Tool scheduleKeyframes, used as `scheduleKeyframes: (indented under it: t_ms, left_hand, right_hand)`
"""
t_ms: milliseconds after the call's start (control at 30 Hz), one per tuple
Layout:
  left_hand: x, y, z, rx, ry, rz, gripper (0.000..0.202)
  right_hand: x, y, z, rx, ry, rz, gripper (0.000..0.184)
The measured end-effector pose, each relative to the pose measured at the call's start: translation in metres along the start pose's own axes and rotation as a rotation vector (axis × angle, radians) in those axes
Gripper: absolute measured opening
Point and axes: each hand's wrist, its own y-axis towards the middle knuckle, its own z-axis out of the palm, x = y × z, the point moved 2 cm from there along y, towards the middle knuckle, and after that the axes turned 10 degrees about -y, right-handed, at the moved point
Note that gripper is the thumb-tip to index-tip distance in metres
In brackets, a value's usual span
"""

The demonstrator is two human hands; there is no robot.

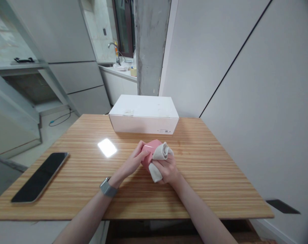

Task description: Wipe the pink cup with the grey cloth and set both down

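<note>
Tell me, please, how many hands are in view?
2: the left hand holds a pink object above the table's middle; the right hand presses a pale cloth against it. No other is visible.

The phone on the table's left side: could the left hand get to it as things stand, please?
Probably yes: only bare table lies between the left hand and the phone, though that hand now grips the pink box.

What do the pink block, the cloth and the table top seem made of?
The pink block in the left hand: likely smooth plastic or coated card; its edge glints. The cloth in the right hand: soft off-white fabric, bunched in folds. The table top: wood or wood-look laminate, striped grain, glossy light reflection.
</note>
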Motion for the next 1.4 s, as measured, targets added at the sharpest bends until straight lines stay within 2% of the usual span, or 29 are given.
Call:
scheduleKeyframes:
  t_ms: [100, 200, 367, 467, 600, 733, 833, 933, 1000, 1100, 1167, 1233, 1333, 1400]
  left_hand:
    - [0.005, 0.002, 0.0, -0.033, -0.166, -0.032, 0.019]
    - [0.002, 0.004, -0.001, -0.075, -0.275, -0.073, 0.032]
    - [-0.005, 0.004, -0.007, -0.067, -0.145, -0.167, 0.027]
    - [-0.002, 0.006, -0.011, -0.002, -0.06, -0.142, 0.028]
    - [0.005, 0.009, -0.012, 0.0, -0.022, -0.057, 0.033]
    - [0.005, 0.007, -0.008, 0.048, -0.015, 0.03, 0.036]
    - [0.005, 0.004, -0.004, 0.105, -0.109, -0.005, 0.036]
    - [0.009, 0.004, 0.0, 0.138, -0.258, -0.063, 0.028]
    - [0.012, 0.007, 0.0, 0.084, -0.349, -0.08, 0.022]
    - [0.013, 0.009, -0.004, 0.0, -0.409, -0.088, 0.032]
    - [0.014, 0.01, -0.008, -0.033, -0.356, -0.095, 0.034]
    - [0.015, 0.01, -0.012, -0.07, -0.232, -0.095, 0.029]
    - [0.013, 0.01, -0.012, -0.068, -0.045, -0.073, 0.032]
    - [0.007, 0.008, -0.008, -0.034, 0.004, -0.034, 0.035]
  right_hand:
    - [0.005, 0.0, -0.003, -0.07, -0.011, -0.084, 0.03]
    - [0.014, 0.003, -0.006, -0.129, -0.021, -0.194, 0.021]
    - [0.017, 0.007, -0.007, -0.131, 0.021, -0.239, 0.017]
    - [0.012, 0.007, -0.006, -0.11, 0.049, -0.21, 0.02]
    - [0.005, 0.005, -0.004, -0.127, 0.051, -0.167, 0.026]
    - [-0.003, 0.004, -0.004, -0.091, 0.035, 0.009, 0.03]
    - [-0.009, 0.003, -0.006, -0.054, 0.038, 0.158, 0.027]
    - [-0.011, 0.001, -0.009, -0.087, 0.019, 0.22, 0.027]
    - [-0.008, 0.002, -0.01, -0.095, 0.002, 0.164, 0.028]
    - [0.002, 0.005, -0.007, -0.099, 0.011, -0.032, 0.03]
    - [0.007, 0.006, -0.005, -0.098, 0.033, -0.132, 0.029]
    - [0.01, 0.006, -0.003, -0.087, 0.048, -0.158, 0.029]
    - [0.007, 0.006, -0.002, -0.066, 0.057, -0.09, 0.029]
    - [0.002, 0.006, -0.003, -0.057, 0.071, -0.017, 0.03]
